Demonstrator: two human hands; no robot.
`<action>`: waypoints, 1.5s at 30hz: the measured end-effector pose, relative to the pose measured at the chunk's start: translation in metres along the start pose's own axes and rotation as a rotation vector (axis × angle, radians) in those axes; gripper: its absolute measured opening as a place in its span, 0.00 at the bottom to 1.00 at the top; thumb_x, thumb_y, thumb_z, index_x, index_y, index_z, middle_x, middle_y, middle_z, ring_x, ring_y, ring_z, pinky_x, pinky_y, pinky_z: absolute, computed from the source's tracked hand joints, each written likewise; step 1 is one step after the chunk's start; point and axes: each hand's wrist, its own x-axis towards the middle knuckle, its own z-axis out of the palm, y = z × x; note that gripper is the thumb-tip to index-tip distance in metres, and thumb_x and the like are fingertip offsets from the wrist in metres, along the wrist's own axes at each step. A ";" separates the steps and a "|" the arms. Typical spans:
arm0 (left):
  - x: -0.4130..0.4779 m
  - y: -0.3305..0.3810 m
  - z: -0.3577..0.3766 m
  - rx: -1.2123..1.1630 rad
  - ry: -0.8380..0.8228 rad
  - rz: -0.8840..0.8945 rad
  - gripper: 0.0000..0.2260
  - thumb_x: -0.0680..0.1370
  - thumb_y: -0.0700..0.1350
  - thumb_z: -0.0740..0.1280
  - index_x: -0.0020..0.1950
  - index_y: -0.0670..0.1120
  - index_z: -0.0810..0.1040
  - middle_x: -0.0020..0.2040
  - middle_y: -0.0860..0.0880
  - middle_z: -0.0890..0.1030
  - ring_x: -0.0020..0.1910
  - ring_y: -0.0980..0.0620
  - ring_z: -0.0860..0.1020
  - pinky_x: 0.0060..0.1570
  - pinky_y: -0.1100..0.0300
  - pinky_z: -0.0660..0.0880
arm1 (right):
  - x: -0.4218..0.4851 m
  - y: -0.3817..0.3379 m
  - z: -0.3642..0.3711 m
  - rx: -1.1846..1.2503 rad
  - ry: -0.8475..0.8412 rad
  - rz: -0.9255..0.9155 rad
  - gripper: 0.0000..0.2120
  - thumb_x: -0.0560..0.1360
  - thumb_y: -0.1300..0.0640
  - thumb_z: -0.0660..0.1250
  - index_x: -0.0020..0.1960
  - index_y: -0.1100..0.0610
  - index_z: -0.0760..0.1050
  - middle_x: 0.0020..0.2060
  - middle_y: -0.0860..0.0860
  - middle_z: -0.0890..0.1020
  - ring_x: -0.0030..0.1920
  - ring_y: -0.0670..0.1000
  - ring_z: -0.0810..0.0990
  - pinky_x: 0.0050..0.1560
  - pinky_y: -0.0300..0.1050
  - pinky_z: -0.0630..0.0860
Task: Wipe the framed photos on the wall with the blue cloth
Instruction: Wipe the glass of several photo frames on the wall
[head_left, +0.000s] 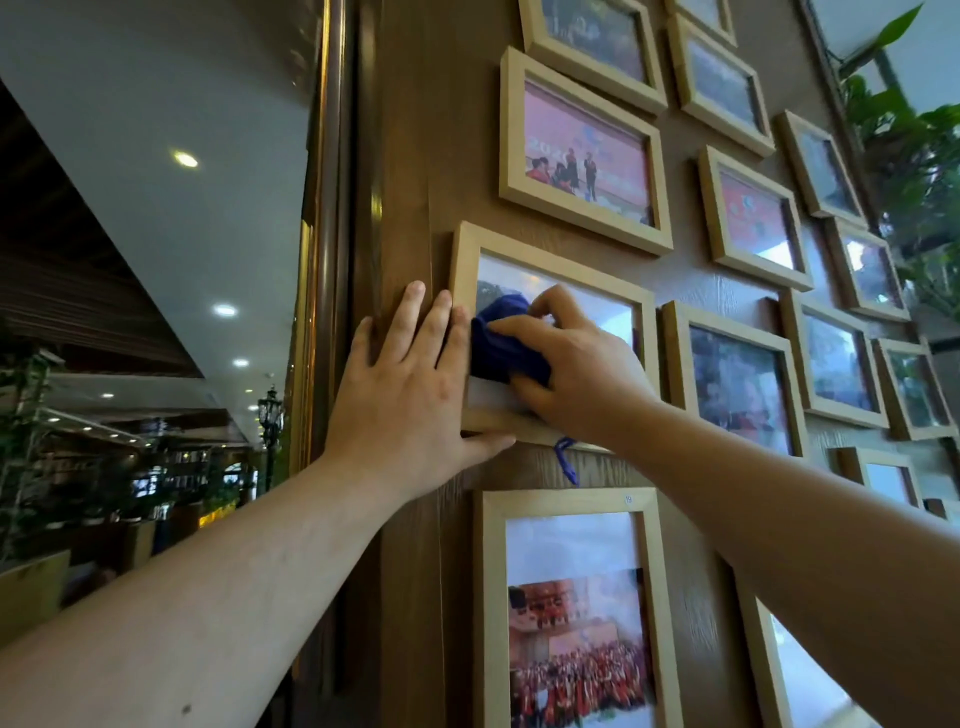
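A brown wood-grain wall carries several light wooden framed photos. My right hand (571, 364) is shut on a bunched blue cloth (501, 345) and presses it against the glass of the left middle frame (597, 283). A blue loop of the cloth (566, 462) dangles below that frame's bottom rail. My left hand (405, 384) lies flat with fingers apart on the wall and the frame's left rail, its thumb under the bottom rail.
Directly above hangs a frame with a red photo (582, 150); below is a portrait frame with a crowd photo (571, 613). More frames (737, 384) fill the wall to the right. Green plants (914, 156) stand at far right. A gold-trimmed pillar edge (317, 234) lies left.
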 end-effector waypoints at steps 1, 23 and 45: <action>0.000 0.000 0.000 0.001 0.000 0.002 0.49 0.67 0.75 0.53 0.77 0.44 0.48 0.79 0.44 0.53 0.78 0.45 0.43 0.72 0.37 0.57 | -0.005 0.006 -0.002 -0.018 -0.009 -0.004 0.22 0.72 0.46 0.64 0.65 0.44 0.66 0.60 0.50 0.67 0.45 0.47 0.71 0.40 0.42 0.72; 0.001 0.001 0.002 0.001 0.023 -0.009 0.50 0.67 0.77 0.52 0.77 0.44 0.49 0.79 0.43 0.55 0.78 0.44 0.46 0.70 0.36 0.59 | -0.026 -0.006 -0.018 0.112 -0.236 0.074 0.17 0.72 0.46 0.65 0.61 0.43 0.70 0.51 0.45 0.68 0.45 0.47 0.71 0.43 0.41 0.72; -0.008 0.044 -0.010 -0.057 0.068 0.282 0.41 0.73 0.72 0.48 0.76 0.43 0.57 0.77 0.41 0.60 0.76 0.41 0.55 0.71 0.35 0.54 | -0.091 0.050 -0.060 -0.177 -0.099 0.391 0.23 0.71 0.50 0.66 0.64 0.44 0.64 0.55 0.48 0.69 0.42 0.49 0.71 0.33 0.39 0.63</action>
